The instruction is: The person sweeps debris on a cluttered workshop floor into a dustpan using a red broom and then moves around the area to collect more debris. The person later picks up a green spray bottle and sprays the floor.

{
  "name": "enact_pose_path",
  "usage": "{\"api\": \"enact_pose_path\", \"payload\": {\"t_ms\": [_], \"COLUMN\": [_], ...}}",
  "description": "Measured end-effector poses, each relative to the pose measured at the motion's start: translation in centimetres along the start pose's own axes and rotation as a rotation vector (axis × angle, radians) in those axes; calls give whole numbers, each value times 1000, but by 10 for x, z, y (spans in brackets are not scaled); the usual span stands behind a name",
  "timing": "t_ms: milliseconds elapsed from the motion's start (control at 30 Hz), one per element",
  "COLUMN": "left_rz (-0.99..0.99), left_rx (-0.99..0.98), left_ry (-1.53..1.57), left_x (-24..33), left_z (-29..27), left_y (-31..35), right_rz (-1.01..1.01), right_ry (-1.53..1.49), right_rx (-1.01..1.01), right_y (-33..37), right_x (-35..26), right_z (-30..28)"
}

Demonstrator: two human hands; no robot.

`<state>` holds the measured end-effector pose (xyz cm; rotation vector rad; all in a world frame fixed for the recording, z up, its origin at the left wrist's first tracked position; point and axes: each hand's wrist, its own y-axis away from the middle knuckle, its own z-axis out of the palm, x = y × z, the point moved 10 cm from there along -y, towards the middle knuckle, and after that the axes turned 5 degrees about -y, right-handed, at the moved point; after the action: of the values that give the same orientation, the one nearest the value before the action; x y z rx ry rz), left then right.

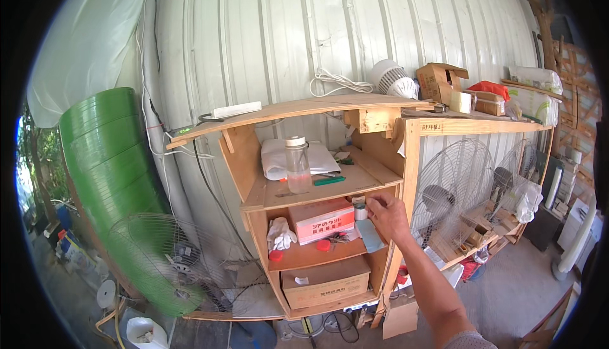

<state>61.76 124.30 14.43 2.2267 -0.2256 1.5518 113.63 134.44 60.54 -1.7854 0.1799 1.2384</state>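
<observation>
While the right hand (388, 216) fingers pinch a small jar (360, 211) on the shelf (304, 255), it sits unlifted; left hand unseen.

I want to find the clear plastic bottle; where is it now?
In the head view, the clear plastic bottle stands upright on the wooden shelf unit's upper shelf, left of centre, before the white papers.

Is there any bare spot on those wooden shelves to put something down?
Yes: bare wood on the upper shelf right of the clear plastic bottle. The middle shelf is crowded: white crumpled gloves, pink-and-white cardboard box, right hand at a small jar.
</observation>
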Motion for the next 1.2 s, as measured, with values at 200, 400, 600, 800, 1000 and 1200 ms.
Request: {"api": "enact_pose_path", "payload": {"t_ms": [200,400,600,800,1000,1200], "left_rz": [-558,-430,182,-33,-699,-705], "left_rx": [-62,6,71,-55,-89,-175], "left_ry": [282,161,-147,52,616,513], "left_x": [12,30,97,7,36,53], "left_z": [11,-16,-38,-24,16,47], "left_y": [-52,-118,-145,-176,-162,-137], "right_rz": [-230,39,101,143,-227,-55], "right_ry": [684,1237,1394,1257,1114,219], "right_rx": [30,-214,-260,55,243,265], "right_y": [-144,-239,-275,-265,-189,-57], "right_x": [38,132,186,127,71,35], "right_z": [29,91,94,53,18,10]}}
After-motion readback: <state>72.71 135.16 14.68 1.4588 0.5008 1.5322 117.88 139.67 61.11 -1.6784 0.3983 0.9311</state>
